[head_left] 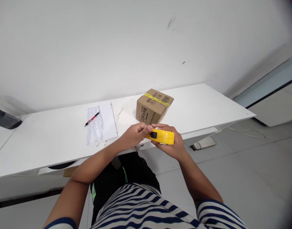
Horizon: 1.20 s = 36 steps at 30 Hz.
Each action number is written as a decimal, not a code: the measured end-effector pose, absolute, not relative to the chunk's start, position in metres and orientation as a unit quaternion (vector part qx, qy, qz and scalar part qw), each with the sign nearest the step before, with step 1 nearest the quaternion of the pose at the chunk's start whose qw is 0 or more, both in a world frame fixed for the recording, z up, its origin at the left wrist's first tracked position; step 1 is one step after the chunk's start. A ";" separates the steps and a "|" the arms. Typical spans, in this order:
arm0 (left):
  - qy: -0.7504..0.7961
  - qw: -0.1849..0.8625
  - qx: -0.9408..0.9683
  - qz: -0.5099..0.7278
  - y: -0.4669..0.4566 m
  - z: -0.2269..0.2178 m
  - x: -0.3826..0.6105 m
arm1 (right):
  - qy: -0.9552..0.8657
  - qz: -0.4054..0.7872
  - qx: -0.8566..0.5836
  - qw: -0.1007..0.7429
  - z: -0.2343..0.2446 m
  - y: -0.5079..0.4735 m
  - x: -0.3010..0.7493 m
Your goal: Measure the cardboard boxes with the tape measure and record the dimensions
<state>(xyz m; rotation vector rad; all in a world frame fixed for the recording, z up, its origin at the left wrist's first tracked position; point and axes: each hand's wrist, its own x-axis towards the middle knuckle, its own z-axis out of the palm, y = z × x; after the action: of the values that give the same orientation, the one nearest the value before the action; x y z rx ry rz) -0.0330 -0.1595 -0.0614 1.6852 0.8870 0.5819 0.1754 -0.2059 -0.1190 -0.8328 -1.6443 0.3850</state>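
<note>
A yellow tape measure [168, 137] with a black lock button is held just past the table's front edge. My right hand [178, 148] is wrapped round its case from the right and below. At its left end, my left hand [135, 136] is closed, thumb and fingers pinching by the tape's mouth. The blade itself is hidden behind the fingers. Right behind both hands, a brown cardboard box [148, 109] with a yellow band across its top sits on the white table [195, 105].
Left of the box lie sheets of paper [105, 122] with a red and black pen [92, 119] across them. A dark object [4, 117] stands at the far left. A white wall [112, 47] runs behind the table. A pale flat item [204, 143] lies on the floor at right.
</note>
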 end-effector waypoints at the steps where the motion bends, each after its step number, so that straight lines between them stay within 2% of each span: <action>1: 0.374 0.555 0.704 0.236 -0.156 -0.061 -0.028 | -0.695 0.179 -0.355 0.599 -0.122 -0.207 0.179; 4: 0.381 0.557 0.704 0.221 -0.138 -0.048 -0.017 | -0.655 0.179 -0.354 0.643 -0.128 -0.210 0.189; 7: 0.398 0.537 0.705 0.236 -0.101 -0.021 -0.008 | -0.586 0.139 -0.411 0.684 -0.131 -0.212 0.205; 11: 0.469 0.383 0.709 0.361 -0.034 0.001 0.006 | -0.465 0.109 -0.469 0.743 -0.133 -0.206 0.229; 15: 0.525 0.279 0.729 0.339 0.021 -0.010 0.022 | -0.399 0.114 -0.473 0.777 -0.135 -0.188 0.241; 20: 0.601 0.187 0.744 0.225 0.035 -0.021 0.038 | -0.392 0.117 -0.492 0.768 -0.130 -0.163 0.238; 25: 0.619 0.110 0.761 0.157 0.015 -0.013 0.045 | -0.405 0.182 -0.506 0.739 -0.128 -0.142 0.233; 36: 0.623 0.128 0.761 0.124 0.000 -0.013 0.039 | -0.423 0.245 -0.490 0.721 -0.123 -0.128 0.238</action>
<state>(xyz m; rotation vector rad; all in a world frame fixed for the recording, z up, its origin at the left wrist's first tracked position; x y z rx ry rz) 0.0387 0.0003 -0.0128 2.2144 1.8128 0.3601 0.2378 -0.1283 -0.1233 -1.0831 -0.9349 0.5414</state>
